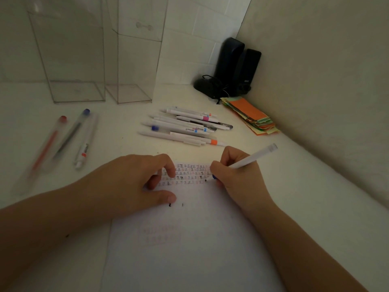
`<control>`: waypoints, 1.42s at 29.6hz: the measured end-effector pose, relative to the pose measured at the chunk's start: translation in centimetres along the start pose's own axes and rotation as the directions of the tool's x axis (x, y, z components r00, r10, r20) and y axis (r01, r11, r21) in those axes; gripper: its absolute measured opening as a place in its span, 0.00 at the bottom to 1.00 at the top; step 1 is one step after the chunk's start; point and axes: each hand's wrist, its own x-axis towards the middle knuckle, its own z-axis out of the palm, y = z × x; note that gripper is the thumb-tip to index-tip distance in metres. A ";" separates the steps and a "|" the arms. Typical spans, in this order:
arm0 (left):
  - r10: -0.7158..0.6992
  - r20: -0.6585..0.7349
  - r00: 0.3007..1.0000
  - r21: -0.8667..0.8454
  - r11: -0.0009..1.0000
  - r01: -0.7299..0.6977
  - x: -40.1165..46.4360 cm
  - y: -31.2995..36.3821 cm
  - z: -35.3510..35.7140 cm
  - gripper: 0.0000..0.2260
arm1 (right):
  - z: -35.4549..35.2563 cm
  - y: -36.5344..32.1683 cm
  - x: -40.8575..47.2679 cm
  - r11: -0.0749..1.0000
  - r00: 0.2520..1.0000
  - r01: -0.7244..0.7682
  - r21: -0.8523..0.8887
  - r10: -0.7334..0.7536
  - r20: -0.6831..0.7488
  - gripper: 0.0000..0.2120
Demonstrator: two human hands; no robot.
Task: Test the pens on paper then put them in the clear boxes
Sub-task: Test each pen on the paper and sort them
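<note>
On the far left of the white desk (305,186) lie three pens side by side, well apart from the paper: a clear pen with a red cap (45,148), a clear pen with a blue cap (71,134), and a white pen with a small red mark near its tip (85,147). Behind them two tall clear plastic boxes stand upright against the wall, the left clear box (69,60) just beside the right clear box (134,60); nothing can be seen inside either.

The left hand (134,182) rests on the white sheet of paper (189,249), its fingers loosely bent and its thumb and fingertips pressing the sheet down; it grasps nothing. Rows of small written characters in black, red and other inks (187,173) run across the top of the sheet, between the two hands.

Beyond the paper, mid-desk, lies a loose pile of mostly white pens (183,126), some with pink, blue or orange bands.

The right hand (233,173) grips a white pen with a pale cap end (252,159), fingers curled round the barrel, the pen tilted up to the right and its tip at the paper beside the written rows.

In the far right corner stand two black speakers (237,64) with a tangled black cable, and just in front of them sits a stack of orange, green and yellow paper slips (252,114).
</note>
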 end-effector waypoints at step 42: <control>0.164 -0.110 0.980 -0.162 0.970 -0.181 -0.3 0.3 0.1 0.11 | -0.9 -1.9 -2.1 0.803 0.893 -0.088 0.590 -0.198 0.403 0.05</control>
